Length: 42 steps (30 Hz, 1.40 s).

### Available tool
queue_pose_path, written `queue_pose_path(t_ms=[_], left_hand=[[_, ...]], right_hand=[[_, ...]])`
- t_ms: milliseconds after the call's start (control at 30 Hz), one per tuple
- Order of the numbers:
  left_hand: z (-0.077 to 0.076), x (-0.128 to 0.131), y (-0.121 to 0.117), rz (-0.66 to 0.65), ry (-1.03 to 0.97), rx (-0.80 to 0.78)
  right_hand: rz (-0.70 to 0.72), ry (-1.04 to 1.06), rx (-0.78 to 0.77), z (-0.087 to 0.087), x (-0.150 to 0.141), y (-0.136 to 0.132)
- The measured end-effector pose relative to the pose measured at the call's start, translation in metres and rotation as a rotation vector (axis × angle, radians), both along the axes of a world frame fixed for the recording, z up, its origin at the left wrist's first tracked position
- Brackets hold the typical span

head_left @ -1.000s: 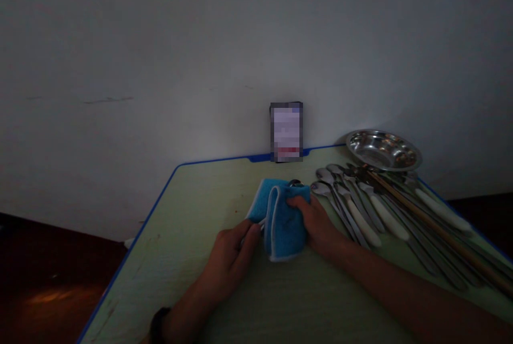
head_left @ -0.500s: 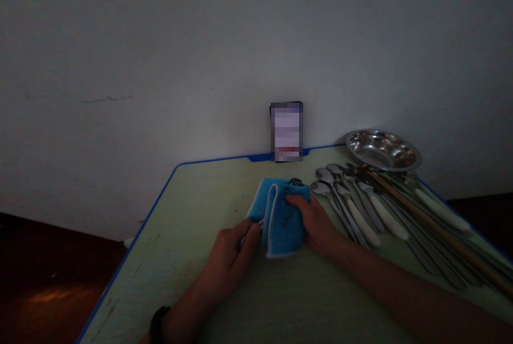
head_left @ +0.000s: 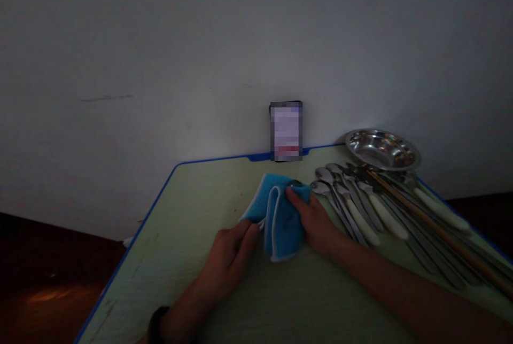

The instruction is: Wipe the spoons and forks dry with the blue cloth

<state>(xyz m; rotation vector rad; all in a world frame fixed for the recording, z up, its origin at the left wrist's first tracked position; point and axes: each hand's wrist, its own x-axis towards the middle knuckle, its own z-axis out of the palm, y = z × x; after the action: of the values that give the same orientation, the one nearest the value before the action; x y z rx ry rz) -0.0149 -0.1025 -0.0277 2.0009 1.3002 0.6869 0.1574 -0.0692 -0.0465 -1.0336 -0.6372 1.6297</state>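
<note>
My left hand [head_left: 232, 256] is closed around the handle of a metal spoon [head_left: 262, 224], of which only a short piece of handle and the rounded end above the cloth show. A blue cloth [head_left: 285, 224] with pale edging is folded over the middle of the spoon. My right hand [head_left: 318, 224] grips the cloth, thumb on its near face, and presses it round the spoon near the rounded end. Its other fingers are hidden behind the cloth. Just right of this hand lie several metal spoons [head_left: 320, 188], two of the nearby pieces having white handles [head_left: 388, 218].
A shallow steel bowl [head_left: 382, 165] stands at the table's back right corner. Chopsticks [head_left: 433, 226] and more cutlery spread along the right side. A phone [head_left: 286, 131] leans upright on the wall behind the pale green table [head_left: 192, 200], which has a blue edge.
The cloth has shifted slightly: its left corner reaches further over my left hand, and its lower fold has swung a little. Both hands keep their hold, nearly in place.
</note>
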Motion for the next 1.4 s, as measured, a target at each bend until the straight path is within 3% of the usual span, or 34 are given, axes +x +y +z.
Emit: queue_pose_path(t_ms=[167,300,667,1067,1400], left_hand=[[0.0,0.001,0.0,0.005,0.011,0.018],[-0.001,0.0,0.001,0.003,0.011,0.018],[-0.001,0.001,-0.002,-0.107,0.015,0.09],[-0.004,-0.002,0.0,-0.026,0.03,0.115],[-0.002,-0.003,-0.004,-0.099,-0.039,0.133]], right_hand=[[-0.012,-0.093,-0.025,0.002,0.001,-0.002],[-0.025,-0.045,-0.017,0.002,-0.001,-0.001],[-0.072,-0.073,-0.045,-0.016,0.001,0.002],[-0.031,0.035,0.05,-0.003,-0.001,0.0],[-0.034,-0.44,0.102,-0.005,0.004,-0.002]])
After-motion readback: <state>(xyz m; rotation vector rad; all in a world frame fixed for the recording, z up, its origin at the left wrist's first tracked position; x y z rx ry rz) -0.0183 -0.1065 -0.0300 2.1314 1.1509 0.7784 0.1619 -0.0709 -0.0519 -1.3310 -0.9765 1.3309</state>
